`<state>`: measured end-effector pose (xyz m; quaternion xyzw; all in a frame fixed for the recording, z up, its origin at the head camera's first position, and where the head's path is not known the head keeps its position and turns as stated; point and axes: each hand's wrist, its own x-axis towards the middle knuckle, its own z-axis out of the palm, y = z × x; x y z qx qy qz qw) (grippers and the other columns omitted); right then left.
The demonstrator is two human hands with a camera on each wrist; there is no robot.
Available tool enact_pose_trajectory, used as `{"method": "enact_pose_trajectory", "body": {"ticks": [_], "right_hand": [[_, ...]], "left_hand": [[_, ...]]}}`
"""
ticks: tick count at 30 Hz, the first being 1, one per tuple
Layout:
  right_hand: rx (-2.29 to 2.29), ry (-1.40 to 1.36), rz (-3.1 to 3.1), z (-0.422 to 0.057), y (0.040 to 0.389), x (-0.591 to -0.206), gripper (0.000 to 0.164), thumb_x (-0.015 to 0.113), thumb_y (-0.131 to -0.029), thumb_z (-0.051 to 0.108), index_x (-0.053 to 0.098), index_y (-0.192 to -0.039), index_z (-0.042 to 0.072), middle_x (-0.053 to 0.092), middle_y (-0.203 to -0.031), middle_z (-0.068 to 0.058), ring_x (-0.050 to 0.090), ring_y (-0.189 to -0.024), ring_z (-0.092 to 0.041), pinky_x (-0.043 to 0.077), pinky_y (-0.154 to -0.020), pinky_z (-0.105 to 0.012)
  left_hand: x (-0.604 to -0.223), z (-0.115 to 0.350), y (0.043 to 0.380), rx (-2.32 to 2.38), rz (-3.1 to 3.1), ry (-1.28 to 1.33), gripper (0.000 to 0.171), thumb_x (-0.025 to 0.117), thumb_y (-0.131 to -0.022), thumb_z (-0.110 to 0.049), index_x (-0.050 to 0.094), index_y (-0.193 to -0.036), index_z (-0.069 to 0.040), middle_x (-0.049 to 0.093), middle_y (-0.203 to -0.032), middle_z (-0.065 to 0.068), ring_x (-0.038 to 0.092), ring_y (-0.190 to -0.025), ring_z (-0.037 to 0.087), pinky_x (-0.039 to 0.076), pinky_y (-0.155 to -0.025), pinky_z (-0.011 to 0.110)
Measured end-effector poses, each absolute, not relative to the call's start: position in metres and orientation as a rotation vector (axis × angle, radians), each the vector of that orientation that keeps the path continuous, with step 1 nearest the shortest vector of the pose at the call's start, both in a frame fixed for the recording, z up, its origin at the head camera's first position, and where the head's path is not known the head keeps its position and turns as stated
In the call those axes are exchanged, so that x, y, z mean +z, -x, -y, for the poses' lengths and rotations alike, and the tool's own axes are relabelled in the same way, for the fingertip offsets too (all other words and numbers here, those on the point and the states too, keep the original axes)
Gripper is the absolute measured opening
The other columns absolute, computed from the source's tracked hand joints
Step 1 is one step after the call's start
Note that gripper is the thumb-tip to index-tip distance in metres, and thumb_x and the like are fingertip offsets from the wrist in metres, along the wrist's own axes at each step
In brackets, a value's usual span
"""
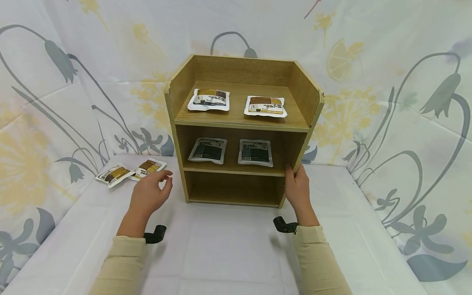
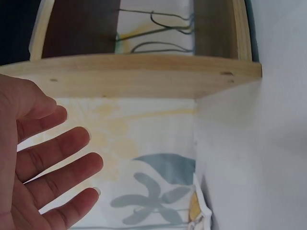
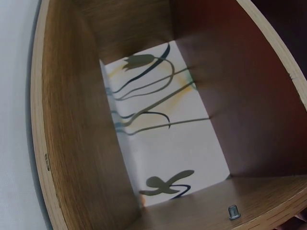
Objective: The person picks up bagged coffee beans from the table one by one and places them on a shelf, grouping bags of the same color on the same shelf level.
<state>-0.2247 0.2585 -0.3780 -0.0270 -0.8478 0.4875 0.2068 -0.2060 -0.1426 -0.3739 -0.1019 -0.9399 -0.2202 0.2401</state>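
A small wooden shelf (image 1: 243,70) stands upright on the table. On its top board lie two white pouches with brown-yellow labels, a left one (image 1: 209,100) and a right one (image 1: 265,106). The middle board bears two dark-labelled pouches, one left (image 1: 208,150), one right (image 1: 255,152). My right hand (image 1: 298,186) grips the front edge of the shelf's right side panel at middle-board height. My left hand (image 1: 152,192) hovers left of the shelf, fingers spread and loosely bent, holding nothing. In the left wrist view its fingers (image 2: 67,148) are apart from the wooden side panel (image 2: 144,76).
Two more brown-yellow pouches, a left one (image 1: 114,175) and a right one (image 1: 147,169), overlap on the table behind my left hand. A small grey peg (image 3: 233,212) sits inside a shelf compartment. Patterned cloth (image 1: 405,123) hangs behind and at the sides; white cloth (image 1: 228,246) covers the table.
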Motion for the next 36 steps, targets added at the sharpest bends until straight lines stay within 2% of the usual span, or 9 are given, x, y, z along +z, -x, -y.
{"method": "enact_pose_trajectory", "body": {"ticks": [10, 22, 36], "right_hand": [[1.343, 0.071, 2.354, -0.258, 0.224, -0.377, 0.05, 0.034, -0.103, 0.04, 0.046, -0.131, 0.0, 0.057, -0.123, -0.025, 0.057, -0.11, -0.039, 0.049, -0.089, -0.056], [1.348, 0.072, 2.353, -0.259, 0.225, -0.379, 0.051, 0.034, -0.103, 0.041, 0.046, -0.131, 0.0, 0.057, -0.122, -0.025, 0.057, -0.11, -0.038, 0.049, -0.088, -0.055], [1.355, 0.079, 2.364, -0.258, 0.224, -0.378, 0.052, 0.034, -0.103, 0.041, 0.044, -0.135, 0.001, 0.055, -0.127, -0.025, 0.056, -0.114, -0.038, 0.048, -0.091, -0.056]], "left_hand": [[-0.381, 0.156, 0.214, -0.616, 2.644, 0.219, 0.027, 0.055, -0.093, -0.018, 0.067, -0.114, -0.007, 0.071, -0.104, 0.017, 0.067, -0.093, 0.035, 0.053, -0.074, 0.052], [-0.383, 0.171, 0.222, -0.596, 2.81, 0.144, 0.036, 0.05, -0.096, -0.022, 0.06, -0.125, -0.005, 0.063, -0.122, 0.023, 0.058, -0.111, 0.043, 0.048, -0.089, 0.058], [-0.391, 0.19, 0.232, -0.596, 2.887, 0.095, 0.039, 0.047, -0.096, -0.023, 0.055, -0.129, -0.004, 0.058, -0.127, 0.026, 0.056, -0.115, 0.046, 0.046, -0.091, 0.06]]}}
